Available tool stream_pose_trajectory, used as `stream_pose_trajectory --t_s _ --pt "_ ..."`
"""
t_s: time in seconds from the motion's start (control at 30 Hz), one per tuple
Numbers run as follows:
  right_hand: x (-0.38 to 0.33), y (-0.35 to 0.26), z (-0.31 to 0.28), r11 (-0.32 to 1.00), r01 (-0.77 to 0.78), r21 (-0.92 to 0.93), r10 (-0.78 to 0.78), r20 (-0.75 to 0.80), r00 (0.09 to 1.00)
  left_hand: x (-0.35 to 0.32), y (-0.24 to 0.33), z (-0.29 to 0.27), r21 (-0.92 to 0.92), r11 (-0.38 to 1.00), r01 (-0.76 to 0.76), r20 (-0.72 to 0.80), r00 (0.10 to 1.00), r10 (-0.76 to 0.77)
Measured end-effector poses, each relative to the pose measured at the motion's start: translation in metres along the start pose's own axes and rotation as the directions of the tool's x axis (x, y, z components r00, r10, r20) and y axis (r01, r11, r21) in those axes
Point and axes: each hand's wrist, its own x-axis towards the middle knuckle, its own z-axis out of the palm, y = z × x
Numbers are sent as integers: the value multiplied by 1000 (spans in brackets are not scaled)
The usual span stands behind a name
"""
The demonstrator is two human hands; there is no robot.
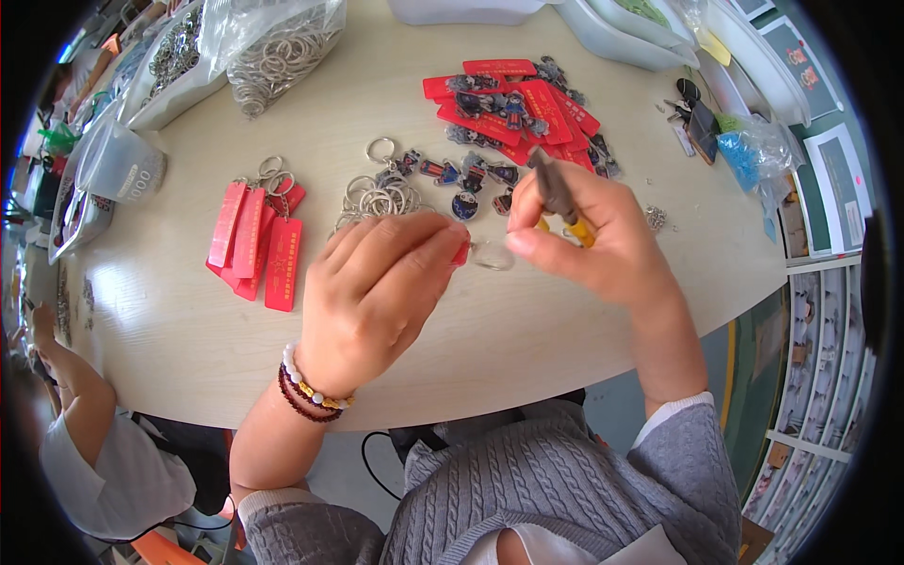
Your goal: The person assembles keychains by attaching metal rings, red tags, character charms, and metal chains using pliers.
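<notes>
My left hand (369,297) is closed, pinching a red tag (461,252) that mostly hides behind its fingers. From the tag a metal split ring (494,267) reaches across to the fingertips of my right hand (607,235). That right hand is closed around pliers (554,185) with dark jaws and yellow grips, the jaws pointing up and away. Whether its thumb and finger also grip the ring, I cannot tell. Just beyond my left hand lies a heap of loose split rings (381,198), beside several small cartoon-figure charms (471,174).
Red tags with rings (250,245) lie to the left. Farther off is a pile of red tags and charms (523,108). A bag of rings (287,56), a plastic cup (121,168) and white bins (617,33) stand around the table. Another person's arm (75,381) is at the left.
</notes>
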Motion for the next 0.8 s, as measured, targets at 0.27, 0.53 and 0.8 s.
stream_pose_trajectory --t_s 0.27,0.53,0.8 --pt "1 7 18 911 255 -325 -249 60 967 -7 -8 4 125 980 -153 17 988 152" --pt "-2 8 16 814 378 -442 -379 90 921 -5 -4 8 194 962 -192 70 981 181" --pt "-5 7 14 833 330 -444 -324 92 942 -2 -1 6 204 960 -193 112 979 173"
